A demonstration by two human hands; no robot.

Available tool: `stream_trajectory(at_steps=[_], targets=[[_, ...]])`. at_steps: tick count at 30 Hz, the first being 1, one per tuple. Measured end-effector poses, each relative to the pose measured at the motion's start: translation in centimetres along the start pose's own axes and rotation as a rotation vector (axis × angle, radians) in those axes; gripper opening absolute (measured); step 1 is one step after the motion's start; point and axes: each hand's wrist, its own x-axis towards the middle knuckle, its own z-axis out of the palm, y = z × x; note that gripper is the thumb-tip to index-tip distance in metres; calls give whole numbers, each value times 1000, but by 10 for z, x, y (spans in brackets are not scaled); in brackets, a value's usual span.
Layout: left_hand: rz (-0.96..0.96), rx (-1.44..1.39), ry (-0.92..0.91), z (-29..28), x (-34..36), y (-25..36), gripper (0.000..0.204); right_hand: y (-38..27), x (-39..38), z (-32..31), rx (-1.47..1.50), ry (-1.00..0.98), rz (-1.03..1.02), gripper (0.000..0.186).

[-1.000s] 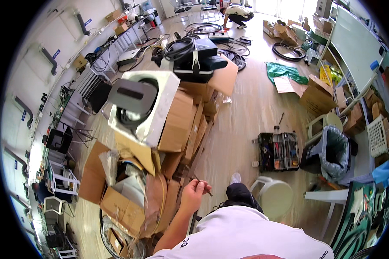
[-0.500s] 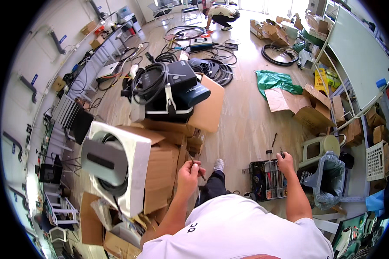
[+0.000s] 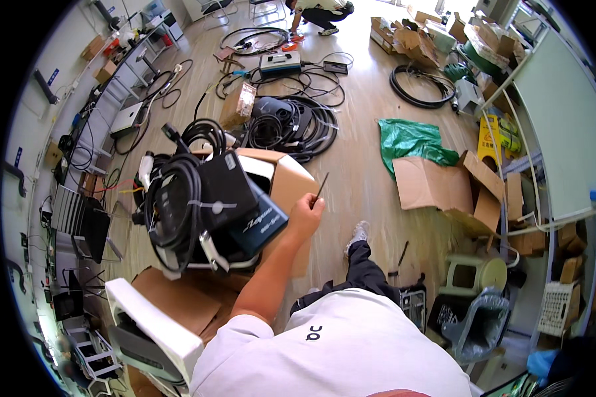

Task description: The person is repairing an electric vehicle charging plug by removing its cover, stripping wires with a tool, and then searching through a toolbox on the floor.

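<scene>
My left hand (image 3: 304,215) is closed around a thin dark rod (image 3: 322,186), whose tip points up and away over the floor. Its exact kind is too small to make out. To the left of the hand, a pile of coiled black cables (image 3: 172,198), a black box (image 3: 226,188) and a dark blue box (image 3: 261,225) sits on an open cardboard carton (image 3: 291,182). My right hand is out of sight. Partly hidden by my shirt, an open toolbox (image 3: 414,306) stands on the floor to my right.
A stool (image 3: 487,274) and a lined bin (image 3: 480,331) stand at the right. White foam packaging (image 3: 155,321) lies near left. Ahead are cable coils (image 3: 314,126), a green plastic sheet (image 3: 414,142) and an opened carton (image 3: 437,182). Another person (image 3: 318,13) crouches far off.
I have moved forward past the toolbox. My left hand, still holding the rod, has reached farther ahead beside the carton. My right hand, earlier above the toolbox, has left the view.
</scene>
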Motion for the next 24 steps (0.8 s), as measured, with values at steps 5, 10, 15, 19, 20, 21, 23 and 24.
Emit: stream_trajectory(at_steps=[5,10,15,19,20,21,23,24], targets=[[-322,415,77,14,98,-99,33,-170,91,-71,97,98,-173,30],[-831,351,76,23,128,-129,39,-459,181,-252,281,390,-669,27],[-1218,233,223,46,154,-188,47,-722,187,-349,415,379,-683,27],[-1307,169,309,69,244,-204,51,-818,245,-337,235,395,-793,26],[-1275,186,332,72,282,-210,52,-819,274,-327,182,387,-841,26],[-1308,111,294,84,327,-200,52,-810,292,-319,207,308,-649,29],[-1120,104,356,96,444,-165,53,-786,296,-304,160,100,-332,27],[-1004,84,345,98,500,-127,50,-796,274,-296,-172,150,-515,29]])
